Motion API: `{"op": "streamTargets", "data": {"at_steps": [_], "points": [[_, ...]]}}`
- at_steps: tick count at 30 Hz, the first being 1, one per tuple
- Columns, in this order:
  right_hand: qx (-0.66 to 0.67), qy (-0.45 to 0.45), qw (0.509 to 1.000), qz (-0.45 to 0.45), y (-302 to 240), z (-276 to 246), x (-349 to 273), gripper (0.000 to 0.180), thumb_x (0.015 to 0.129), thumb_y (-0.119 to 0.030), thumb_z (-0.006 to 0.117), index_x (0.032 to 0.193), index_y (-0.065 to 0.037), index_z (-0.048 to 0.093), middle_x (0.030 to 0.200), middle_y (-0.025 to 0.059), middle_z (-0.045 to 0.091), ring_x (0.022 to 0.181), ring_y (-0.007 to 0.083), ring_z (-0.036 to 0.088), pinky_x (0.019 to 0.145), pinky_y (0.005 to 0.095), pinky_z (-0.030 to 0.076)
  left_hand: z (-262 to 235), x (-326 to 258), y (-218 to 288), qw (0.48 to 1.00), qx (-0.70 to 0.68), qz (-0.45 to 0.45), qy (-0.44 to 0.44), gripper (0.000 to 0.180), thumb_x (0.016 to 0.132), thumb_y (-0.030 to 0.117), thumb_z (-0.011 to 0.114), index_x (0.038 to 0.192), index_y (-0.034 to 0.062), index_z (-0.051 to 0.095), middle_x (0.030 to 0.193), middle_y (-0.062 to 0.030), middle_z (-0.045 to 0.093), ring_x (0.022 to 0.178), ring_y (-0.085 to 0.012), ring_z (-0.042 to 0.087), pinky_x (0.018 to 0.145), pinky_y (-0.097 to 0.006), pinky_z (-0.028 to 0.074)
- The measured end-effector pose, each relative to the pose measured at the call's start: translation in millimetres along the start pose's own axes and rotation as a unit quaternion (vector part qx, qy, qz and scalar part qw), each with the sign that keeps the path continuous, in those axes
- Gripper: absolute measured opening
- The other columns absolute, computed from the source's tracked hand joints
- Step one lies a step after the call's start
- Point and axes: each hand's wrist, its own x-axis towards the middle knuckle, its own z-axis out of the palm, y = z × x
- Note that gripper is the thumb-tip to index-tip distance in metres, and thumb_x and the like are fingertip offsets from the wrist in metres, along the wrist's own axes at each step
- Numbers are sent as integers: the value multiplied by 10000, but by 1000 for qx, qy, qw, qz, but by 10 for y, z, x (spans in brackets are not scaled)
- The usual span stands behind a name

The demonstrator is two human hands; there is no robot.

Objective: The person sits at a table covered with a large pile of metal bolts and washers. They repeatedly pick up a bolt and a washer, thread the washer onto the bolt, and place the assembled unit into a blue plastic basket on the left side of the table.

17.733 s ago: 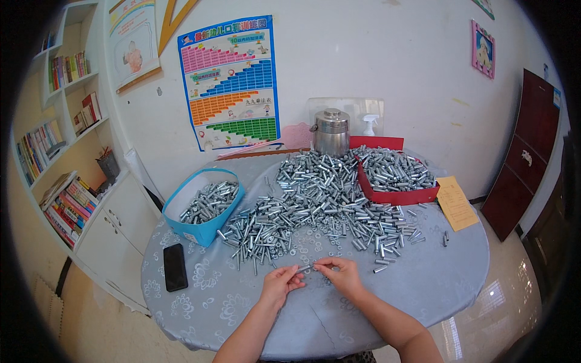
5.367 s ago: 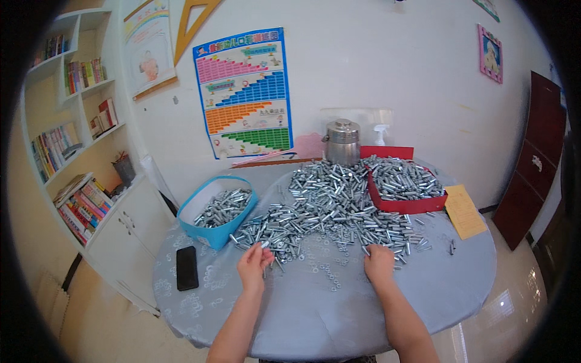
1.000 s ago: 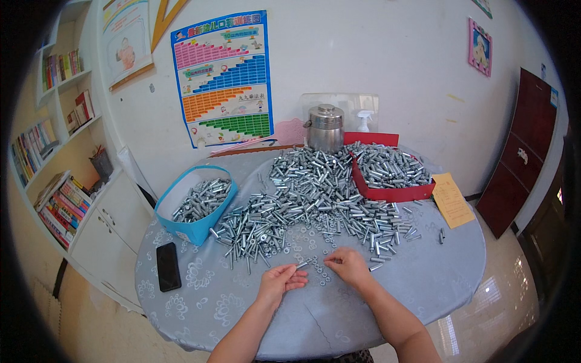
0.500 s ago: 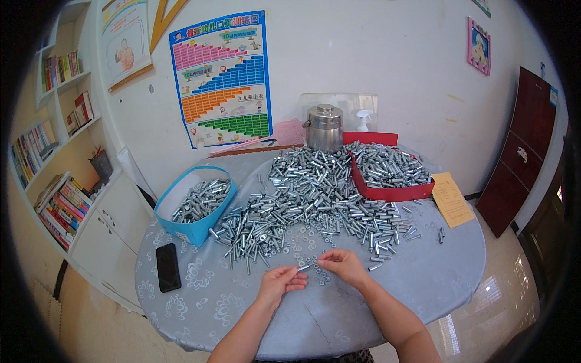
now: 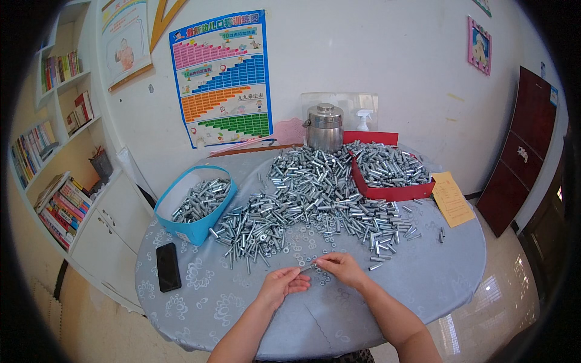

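Note:
A slim silver bolt [image 5: 307, 267] lies between my two hands near the front of the table. My left hand [image 5: 283, 287] pinches one end with thumb and forefinger, its other fingers loosely curled. At the bolt's other end, the fingertips of my right hand [image 5: 342, 268] are pinched together; whatever small piece they hold is hidden. Just under and beyond my fingers lie loose nuts [image 5: 325, 278] and flat washers [image 5: 311, 238]. Behind them spreads a big heap of silver bolts and metal sleeves [image 5: 302, 199].
A blue bin [image 5: 192, 233] with metal parts stands left of the heap, a red box [image 5: 387, 193] of more parts at right. A black phone [image 5: 168, 267], a yellow paper [image 5: 452, 199], a steel canister [image 5: 325, 130] and a spray bottle [image 5: 363, 120] are also around the table.
My right hand has moved slightly left and down, so its fingertips now meet the bolt's end. My left hand has shifted slightly right with the bolt.

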Motion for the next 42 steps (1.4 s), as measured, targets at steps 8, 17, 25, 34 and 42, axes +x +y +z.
{"op": "streamTargets", "data": {"at_steps": [8, 17, 25, 34, 42], "points": [[-372, -149, 909, -117, -117, -242, -69, 244, 662, -248, 691, 849, -96, 655, 815, 52, 601, 738, 181, 565, 655, 290, 450, -58, 32, -10, 998, -48, 29, 9, 240, 868, 139, 495, 1011, -54, 508, 920, -201, 594, 760, -235, 619, 669, -310, 532], [-291, -62, 951, -81, -196, -153, -72, 256, 696, -214, 683, 911, -84, 633, 780, 45, 590, 707, 146, 545, 622, 266, 434, -106, 28, 8, 993, -114, 35, -22, 221, 866, 123, 493, 992, -57, 512, 889, -186, 601, 741, -213, 623, 653, -287, 539], [-134, 22, 977, -167, -243, -49, -58, 210, 714, -88, 673, 915, -55, 624, 809, 22, 574, 678, 92, 505, 600, 213, 408, -52, 28, -5, 999, -50, 10, -19, 232, 855, 139, 520, 978, -57, 517, 873, -187, 603, 723, -220, 622, 645, -280, 537], [-165, -6, 965, -206, -286, -12, -79, 200, 718, -44, 657, 914, -41, 623, 838, 40, 588, 708, 113, 526, 639, 226, 425, -52, 12, -15, 999, -42, -7, -18, 229, 851, 148, 530, 972, -46, 522, 850, -177, 603, 715, -223, 622, 627, -276, 534], [-297, -16, 940, -168, -279, -36, -108, 198, 805, -223, 586, 848, -30, 593, 761, 86, 597, 661, 176, 554, 585, 296, 426, 28, -7, -7, 1000, 21, 15, -1, 225, 856, 149, 523, 956, -53, 532, 815, -171, 606, 691, -230, 621, 610, -286, 529]]}}
